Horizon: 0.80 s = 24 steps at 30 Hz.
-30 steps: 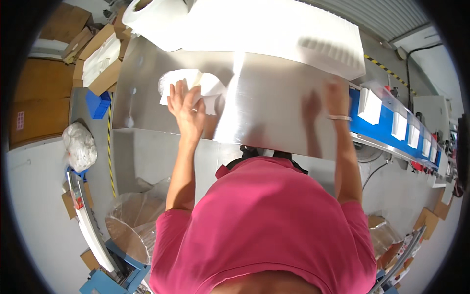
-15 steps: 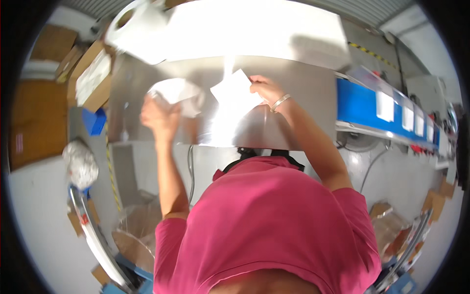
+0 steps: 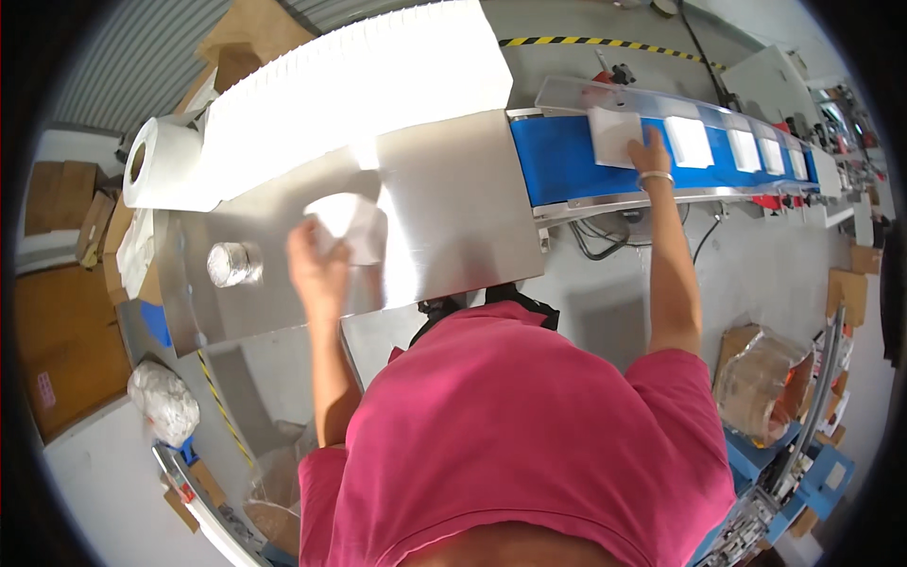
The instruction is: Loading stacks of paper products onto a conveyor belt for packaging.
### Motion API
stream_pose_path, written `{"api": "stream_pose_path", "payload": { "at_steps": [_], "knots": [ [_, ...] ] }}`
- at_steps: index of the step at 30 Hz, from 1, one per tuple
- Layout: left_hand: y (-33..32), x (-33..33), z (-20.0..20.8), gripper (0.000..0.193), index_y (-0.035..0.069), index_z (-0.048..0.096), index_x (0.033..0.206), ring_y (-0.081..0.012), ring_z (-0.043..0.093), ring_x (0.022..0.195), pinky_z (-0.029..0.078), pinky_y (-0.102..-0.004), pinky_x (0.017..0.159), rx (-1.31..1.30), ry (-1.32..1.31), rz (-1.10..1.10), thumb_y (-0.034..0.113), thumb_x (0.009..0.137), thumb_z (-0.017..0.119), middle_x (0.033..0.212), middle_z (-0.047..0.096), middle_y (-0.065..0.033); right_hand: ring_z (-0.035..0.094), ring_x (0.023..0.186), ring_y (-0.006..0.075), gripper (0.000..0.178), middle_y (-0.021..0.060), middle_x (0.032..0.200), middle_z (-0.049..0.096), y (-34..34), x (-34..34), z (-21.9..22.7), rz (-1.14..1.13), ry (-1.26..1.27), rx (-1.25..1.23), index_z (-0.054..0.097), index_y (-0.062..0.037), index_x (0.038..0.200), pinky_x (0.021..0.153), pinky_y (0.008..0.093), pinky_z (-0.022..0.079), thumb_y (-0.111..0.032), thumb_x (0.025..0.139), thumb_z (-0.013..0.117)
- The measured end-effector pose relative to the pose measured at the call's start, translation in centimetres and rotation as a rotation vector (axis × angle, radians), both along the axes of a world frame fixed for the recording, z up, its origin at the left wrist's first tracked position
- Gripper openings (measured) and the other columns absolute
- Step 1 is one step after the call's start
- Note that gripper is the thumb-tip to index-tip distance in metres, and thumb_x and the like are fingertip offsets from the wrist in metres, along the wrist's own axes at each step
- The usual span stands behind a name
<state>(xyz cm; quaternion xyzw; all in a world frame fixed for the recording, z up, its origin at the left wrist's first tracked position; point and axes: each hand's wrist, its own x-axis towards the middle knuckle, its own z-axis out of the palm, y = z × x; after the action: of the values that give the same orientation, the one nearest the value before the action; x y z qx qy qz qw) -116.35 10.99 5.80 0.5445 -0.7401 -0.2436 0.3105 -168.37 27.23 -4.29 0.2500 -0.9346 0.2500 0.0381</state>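
Your left hand [image 3: 319, 272] is closed on the near-left edge of the white folded stack [image 3: 354, 222], just over the steel table [image 3: 449, 213]. Your right hand [image 3: 652, 163] is at the near edge of the first white piece [image 3: 614, 134] on the blue belt [image 3: 557, 170]; can't tell if the fingers grip it or only touch it. Four more white pieces [image 3: 690, 142] sit in a row further along the belt. A clear guard [image 3: 567, 93] runs along the belt's far side, bounding your reach there. The long white stack [image 3: 378, 80] fills the table's far side, with the white roll [image 3: 170, 165] at its left end. A shiny round bundle [image 3: 232, 264] is on the table left of your left hand. Label-wise: a small reddish label [image 3: 45, 389] on the brown panel [image 3: 71, 335], too small to read.
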Motion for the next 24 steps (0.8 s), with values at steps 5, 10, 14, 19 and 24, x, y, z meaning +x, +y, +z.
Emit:
{"api": "stream_pose_path", "payload": {
  "at_steps": [5,10,14,19,24],
  "knots": [
    [6.2,-9.3,0.8,0.055,0.015,0.053,0.125,-0.0350,0.056,0.098,0.049,-0.0421,0.081,-0.060,-0.046,-0.233,0.004,0.073,0.066,0.114,0.053,-0.0165,0.066,0.075,0.0250,0.041,0.0148,0.097,0.066,-2.1,10.2,6.4,0.428,-0.574,-0.056,0.055,-0.0093,0.121,0.061,0.0363,0.053,-0.030,0.086,0.059],
    [7.9,-11.0,-0.5,0.048,0.017,0.059,0.123,-0.0327,0.056,0.104,0.051,-0.0395,0.083,-0.143,-0.077,-0.247,0.008,0.076,0.069,0.122,0.049,-0.0160,0.064,0.079,0.0141,0.048,0.0087,0.097,0.065,-5.4,21.0,9.7,0.552,-1.320,-0.105,0.058,-0.0067,0.117,0.067,0.0273,0.055,-0.047,0.091,0.054],
    [8.3,-11.5,0.0,0.045,0.018,0.061,0.120,-0.0325,0.055,0.107,0.051,-0.0403,0.084,-0.055,-0.006,-0.170,0.009,0.076,0.069,0.124,0.048,-0.0161,0.063,0.078,0.0120,0.055,0.0055,0.090,0.065,-7.1,22.4,10.2,0.658,-1.173,-0.032,0.060,-0.0047,0.114,0.065,0.0253,0.055,-0.053,0.087,0.057],
    [8.7,-11.4,-0.2,0.044,0.012,0.062,0.118,-0.0409,0.050,0.111,0.048,-0.0429,0.088,-0.116,-0.035,-0.264,0.003,0.076,0.069,0.127,0.044,-0.0273,0.064,0.075,0.0121,0.058,0.0076,0.087,0.065,-8.1,22.4,11.7,0.709,-1.069,0.089,0.062,-0.0022,0.110,0.063,0.0256,0.055,-0.054,0.083,0.061],
    [8.9,-11.9,-0.1,0.040,0.012,0.063,0.117,-0.0437,0.047,0.114,0.047,-0.0441,0.089,-0.095,-0.059,-0.289,0.013,0.078,0.071,0.129,0.041,-0.0301,0.065,0.076,0.0150,0.052,0.0116,0.088,0.065,-8.1,21.5,11.0,0.696,-1.114,0.108,0.059,0.0002,0.114,0.063,0.0274,0.056,-0.041,0.083,0.065]
  ]
}}
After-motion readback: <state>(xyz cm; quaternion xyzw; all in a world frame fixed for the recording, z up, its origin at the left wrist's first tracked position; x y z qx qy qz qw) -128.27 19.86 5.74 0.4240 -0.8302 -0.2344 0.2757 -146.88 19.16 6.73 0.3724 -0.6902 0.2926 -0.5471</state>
